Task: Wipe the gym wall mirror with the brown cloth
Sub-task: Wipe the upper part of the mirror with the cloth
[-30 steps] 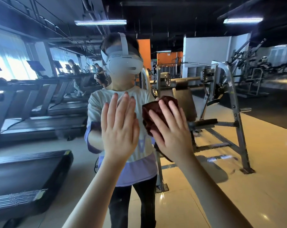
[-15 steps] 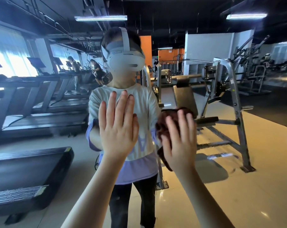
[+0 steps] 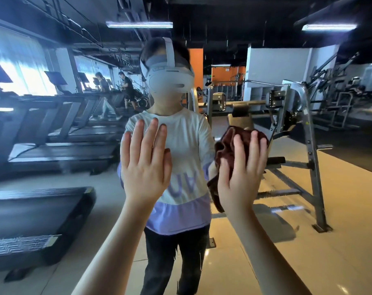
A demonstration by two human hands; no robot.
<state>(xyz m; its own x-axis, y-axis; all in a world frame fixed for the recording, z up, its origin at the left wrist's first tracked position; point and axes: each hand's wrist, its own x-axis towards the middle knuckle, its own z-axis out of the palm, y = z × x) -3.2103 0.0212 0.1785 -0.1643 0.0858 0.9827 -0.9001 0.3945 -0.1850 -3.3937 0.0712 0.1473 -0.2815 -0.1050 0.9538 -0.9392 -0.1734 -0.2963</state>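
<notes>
Head view: the gym wall mirror (image 3: 53, 177) fills the whole frame, and both bare forearms reach up toward it from the bottom edge.

The left hand (image 3: 145, 169) is raised with its palm toward the glass. Its grip is fully open and has hold of nothing: the fingers are straight, pointing up and slightly fanned. Whether the palm actually touches the glass I cannot tell.

The right hand (image 3: 240, 179) is beside it at about the same height, a little apart. Its grip is open too, with the fingers straight and laid flat over the brown cloth (image 3: 225, 145), pressing it toward the mirror rather than curling round it. The cloth is bunched between this hand and the glass. Folds show above the fingertips and to their left, and a corner hangs below the palm.

In the mirror, between and behind the hands, stands the reflected person (image 3: 180, 145), wearing a white headset (image 3: 168, 79), a white and lilac top and dark trousers. Treadmills (image 3: 42, 209) line the left side. A steel weight rack (image 3: 304, 133) stands on the glossy floor at right, behind the cloth. Strip lights (image 3: 139, 24) glow on the dark ceiling.
</notes>
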